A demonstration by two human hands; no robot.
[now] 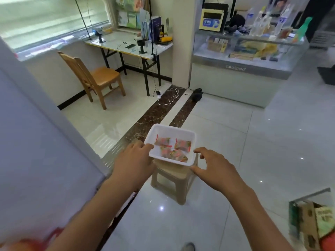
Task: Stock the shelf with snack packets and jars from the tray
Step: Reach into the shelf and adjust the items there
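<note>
Tray (172,130): left hand (134,160) on left rim, grip unclear; right hand (215,169) open at near-right corner. Lift level, both sides.

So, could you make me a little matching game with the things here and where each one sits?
Things:
1. tray
2. snack packets
3. stool
4. chair

Places:
A. inside the tray
B. beside the folding table
C. on top of the stool
D. under the tray

Pairs: 1-C, 2-A, 3-D, 4-B
</note>
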